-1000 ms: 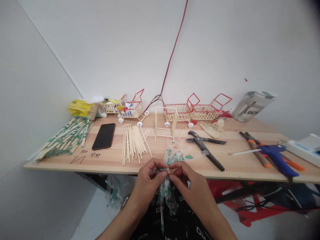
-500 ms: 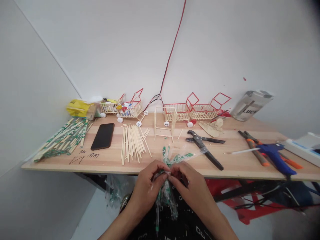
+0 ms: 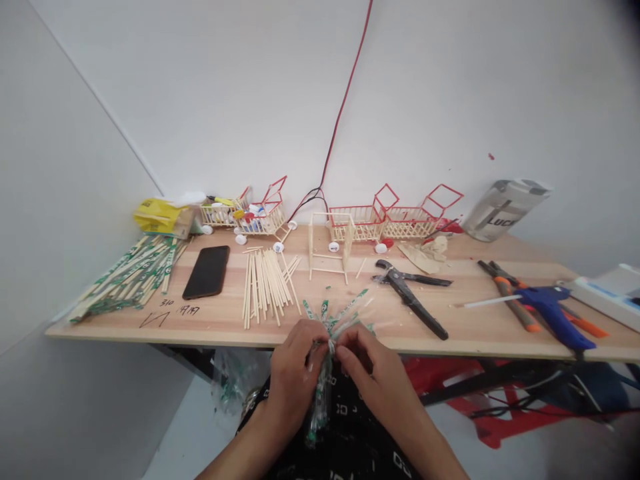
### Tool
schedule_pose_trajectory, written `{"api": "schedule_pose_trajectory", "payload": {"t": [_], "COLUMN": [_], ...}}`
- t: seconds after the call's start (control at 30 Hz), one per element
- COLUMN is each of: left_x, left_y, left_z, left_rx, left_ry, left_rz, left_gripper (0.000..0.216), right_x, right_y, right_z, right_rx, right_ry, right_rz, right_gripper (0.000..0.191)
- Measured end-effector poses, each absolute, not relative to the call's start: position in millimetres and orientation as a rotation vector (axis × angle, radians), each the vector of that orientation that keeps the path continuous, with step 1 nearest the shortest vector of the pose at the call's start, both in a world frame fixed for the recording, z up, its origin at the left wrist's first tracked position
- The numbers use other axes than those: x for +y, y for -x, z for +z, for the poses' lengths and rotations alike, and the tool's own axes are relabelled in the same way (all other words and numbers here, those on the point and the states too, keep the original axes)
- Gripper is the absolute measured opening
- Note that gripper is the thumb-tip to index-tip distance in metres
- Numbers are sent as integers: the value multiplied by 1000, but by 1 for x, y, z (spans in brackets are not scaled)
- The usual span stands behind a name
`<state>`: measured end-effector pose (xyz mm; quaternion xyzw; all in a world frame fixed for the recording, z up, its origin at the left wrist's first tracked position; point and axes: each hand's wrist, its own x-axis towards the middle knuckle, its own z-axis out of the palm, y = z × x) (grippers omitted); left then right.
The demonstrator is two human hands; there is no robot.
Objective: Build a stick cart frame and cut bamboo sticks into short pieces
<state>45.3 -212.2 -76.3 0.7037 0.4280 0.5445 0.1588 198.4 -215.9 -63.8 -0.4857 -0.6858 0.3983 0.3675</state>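
A bunch of clear plastic chopstick wrappers (image 3: pixel 320 413) with green print is pinched at its middle between both hands, just in front of the table edge. Its upper ends fan out over the table, and its lower ends hang before my dark patterned clothing. My left hand (image 3: pixel 296 367) grips the bunch from the left with thumb and fingers closed. From the right, my right hand (image 3: pixel 369 363) pinches it at the same gathered spot. Bare wooden chopsticks (image 3: pixel 265 287) lie loose beyond my left hand. Black-handled pliers (image 3: pixel 410 293) rest beyond my right hand.
Wrapped chopsticks (image 3: pixel 135 273) and a phone (image 3: pixel 206 272) lie left. Small stick-built carts (image 3: pixel 355 223) and a stick frame (image 3: pixel 311 250) stand along the back. A blue glue gun (image 3: pixel 545 310), orange-handled pliers (image 3: pixel 510 303) and a tilted can (image 3: pixel 505 210) are on the right.
The wrappers' upper ends have spread, and the strip that reached right toward the pliers has drawn in. The hanging ends have come closer together. Both hands stay pinched on the bunch.
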Motion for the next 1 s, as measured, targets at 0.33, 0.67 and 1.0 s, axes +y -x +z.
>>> {"api": "schedule_pose_trajectory", "payload": {"t": [0.33, 0.67, 1.0], "left_x": [-212, -212, -209], "left_y": [-40, -33, -30], "left_z": [-72, -64, -60], "left_rx": [1057, 987, 959], "left_ry": [-1957, -1979, -1976], "left_rz": [1562, 1407, 1478], "left_gripper": [15, 15, 15], "right_x": [-211, -216, -216], "right_y": [-210, -212, -217], "right_z": [-63, -49, -51], "right_rx": [-1600, -1695, -1680], "right_ry": [1053, 1355, 1138], "right_rz": [1501, 1097, 1301], "right_gripper": [13, 5, 24]}}
